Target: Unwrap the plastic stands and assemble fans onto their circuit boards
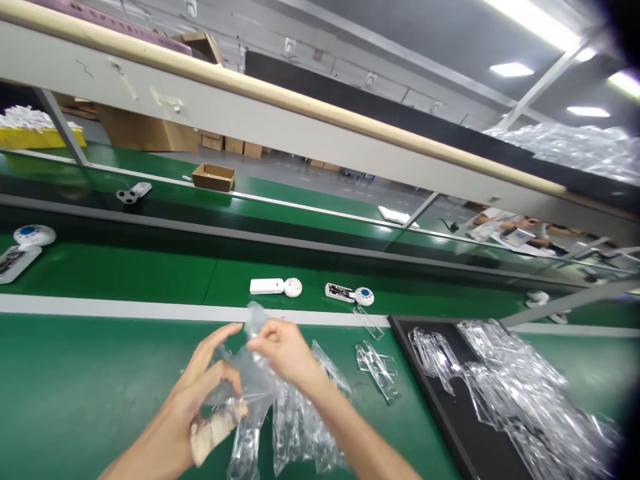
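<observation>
My right hand [285, 350] pinches the top of a clear plastic bag [257, 380] between thumb and fingers. On the bag's other side is my left hand [193, 400], its fingers curled, with the film running against the lower ones. A pale beige wrapping or piece [217, 430] shows at those lower fingers; blur hides what it is. Beneath my right wrist lies a pile of clear plastic pieces [300, 427] on the green surface. Several loose clear plastic frames [377, 367] rest to the right of it.
A black tray [425, 400] at right holds many clear plastic parts [525, 393]. Beyond a pale strip, white handheld devices with round heads [273, 287] [350, 293] lie on a green belt [180, 267]. A shelf beam [300, 113] crosses above; a small cardboard box [214, 177] sits farther back.
</observation>
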Action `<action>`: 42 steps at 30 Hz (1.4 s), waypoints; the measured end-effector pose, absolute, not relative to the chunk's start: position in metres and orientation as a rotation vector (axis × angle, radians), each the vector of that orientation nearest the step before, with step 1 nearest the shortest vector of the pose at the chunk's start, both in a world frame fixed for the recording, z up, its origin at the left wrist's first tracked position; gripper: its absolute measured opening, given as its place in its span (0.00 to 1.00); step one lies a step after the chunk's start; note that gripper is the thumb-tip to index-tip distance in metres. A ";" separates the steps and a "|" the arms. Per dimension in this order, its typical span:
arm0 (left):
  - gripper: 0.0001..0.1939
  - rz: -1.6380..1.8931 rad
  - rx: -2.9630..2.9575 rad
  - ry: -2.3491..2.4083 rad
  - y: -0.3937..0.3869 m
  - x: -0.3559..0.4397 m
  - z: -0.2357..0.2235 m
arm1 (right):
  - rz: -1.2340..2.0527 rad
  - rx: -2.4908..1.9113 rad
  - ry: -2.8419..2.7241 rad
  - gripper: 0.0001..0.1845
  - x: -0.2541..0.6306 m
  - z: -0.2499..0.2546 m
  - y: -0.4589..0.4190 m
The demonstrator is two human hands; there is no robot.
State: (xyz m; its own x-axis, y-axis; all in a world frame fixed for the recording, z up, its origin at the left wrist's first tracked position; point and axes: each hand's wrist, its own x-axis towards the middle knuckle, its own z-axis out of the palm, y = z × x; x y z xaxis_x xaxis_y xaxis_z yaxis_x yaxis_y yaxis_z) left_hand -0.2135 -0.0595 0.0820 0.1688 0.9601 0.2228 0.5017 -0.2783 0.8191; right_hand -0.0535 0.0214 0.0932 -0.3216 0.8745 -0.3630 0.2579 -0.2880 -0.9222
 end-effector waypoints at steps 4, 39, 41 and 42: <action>0.31 0.997 1.694 1.351 -0.053 -0.201 0.051 | 1.756 -1.320 -1.185 0.14 -0.090 0.074 -0.011; 0.16 0.495 2.383 1.287 -0.007 -0.138 0.029 | 0.877 -1.544 -2.216 0.06 0.100 0.071 -0.034; 0.13 0.667 2.367 1.213 -0.015 -0.145 0.043 | 0.884 -1.493 -2.212 0.09 0.101 0.079 -0.036; 0.11 0.713 2.331 1.201 -0.017 -0.148 0.051 | 0.876 -1.459 -2.212 0.10 0.101 0.083 -0.036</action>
